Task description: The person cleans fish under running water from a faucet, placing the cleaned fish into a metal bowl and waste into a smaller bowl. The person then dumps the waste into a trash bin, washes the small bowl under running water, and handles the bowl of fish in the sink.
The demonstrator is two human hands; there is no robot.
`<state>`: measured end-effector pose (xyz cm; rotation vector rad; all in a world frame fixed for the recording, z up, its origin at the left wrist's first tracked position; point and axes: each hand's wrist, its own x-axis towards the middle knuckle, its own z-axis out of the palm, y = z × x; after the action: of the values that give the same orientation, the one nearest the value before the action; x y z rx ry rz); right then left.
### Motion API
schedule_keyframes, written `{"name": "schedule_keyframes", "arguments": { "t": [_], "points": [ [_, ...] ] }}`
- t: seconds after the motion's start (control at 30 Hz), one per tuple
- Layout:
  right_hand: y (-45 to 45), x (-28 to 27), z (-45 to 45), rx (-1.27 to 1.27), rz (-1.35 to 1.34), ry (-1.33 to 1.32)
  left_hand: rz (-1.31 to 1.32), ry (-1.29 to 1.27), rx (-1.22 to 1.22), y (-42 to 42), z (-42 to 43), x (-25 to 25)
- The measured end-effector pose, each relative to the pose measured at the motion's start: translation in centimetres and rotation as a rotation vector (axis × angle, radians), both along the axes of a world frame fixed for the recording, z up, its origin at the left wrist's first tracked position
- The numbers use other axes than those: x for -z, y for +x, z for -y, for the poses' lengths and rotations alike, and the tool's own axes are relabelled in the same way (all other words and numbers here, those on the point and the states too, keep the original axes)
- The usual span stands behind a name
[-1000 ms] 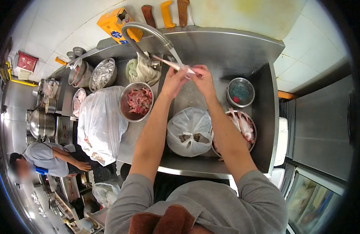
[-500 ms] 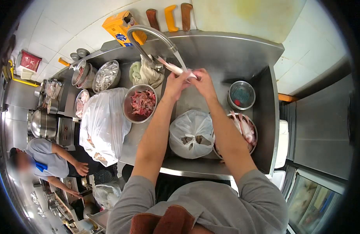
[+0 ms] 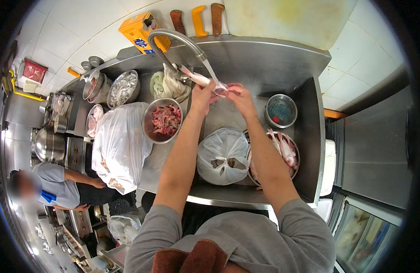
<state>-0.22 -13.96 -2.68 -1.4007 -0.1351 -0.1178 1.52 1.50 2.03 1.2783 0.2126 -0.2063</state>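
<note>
slim pink-and-white fish [image 3: 200, 80]: aslant beneath water from the curved grey metal tap [image 3: 185, 38].
left hand [image 3: 202, 98]: fingers closed round the fish's body.
right hand [image 3: 242, 97]: fingertips bent in at its nearer end; whether pinching, i cannot tell.
progress: rinsing looks unfinished on this one; more pink fish [image 3: 287, 152] lie in a round silver metal bowl [image 3: 298, 159], and whether those are rinsed, i cannot tell.

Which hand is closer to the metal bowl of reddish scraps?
Left. The left hand is just right of and beyond the metal bowl, gripping the fish; the right hand is farther right, over the sink, past the left hand.
</note>
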Motion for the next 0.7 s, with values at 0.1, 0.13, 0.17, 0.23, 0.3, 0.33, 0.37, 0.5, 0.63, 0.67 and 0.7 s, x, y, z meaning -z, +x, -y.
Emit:
{"name": "schedule_keyframes", "arguments": {
  "t": [0.1,0.13,0.17,0.23,0.3,0.33,0.37,0.5,0.63,0.67,0.7],
  "points": [
    [0.3,-0.1,0.3,-0.114,-0.184,0.131,-0.021,0.006,0.018,-0.1,-0.2,0.2],
    [0.5,-0.1,0.4,-0.159,-0.270,0.149,-0.026,-0.017,0.015,-0.1,-0.1,0.2],
    [0.7,-0.1,0.4,-0.159,-0.269,0.150,-0.025,-0.017,0.015,-0.2,-0.1,0.2],
    [1.0,0.1,0.2,-0.065,0.004,-0.063,-0.052,0.022,0.003,-0.4,0.0,0.1],
    [0.6,-0.2,-0.4,0.096,0.087,-0.156,-0.036,-0.021,-0.025,-0.6,0.3,0.0],
    [0.1,-0.7,-0.9,0.257,0.170,-0.247,-0.022,-0.062,-0.055,-0.6,0.5,0.0],
    [-0.3,-1.2,-1.1,0.258,0.171,-0.247,-0.021,-0.063,-0.053,-0.6,0.6,0.0],
    [-0.7,-2.2,-1.2,0.387,0.191,-0.268,0.054,-0.068,-0.091,-0.7,0.7,-0.5],
    [0.5,-0.9,-0.2,0.100,0.098,-0.123,0.141,-0.048,-0.074,-1.1,0.9,-1.0],
    [0.6,-0.6,-0.2,0.103,0.099,-0.121,0.143,-0.047,-0.072,-1.1,0.9,-1.1],
    [0.6,-0.7,-0.3,0.103,0.156,-0.138,0.176,-0.127,-0.026,-1.1,0.8,-0.9]
  ]
}}
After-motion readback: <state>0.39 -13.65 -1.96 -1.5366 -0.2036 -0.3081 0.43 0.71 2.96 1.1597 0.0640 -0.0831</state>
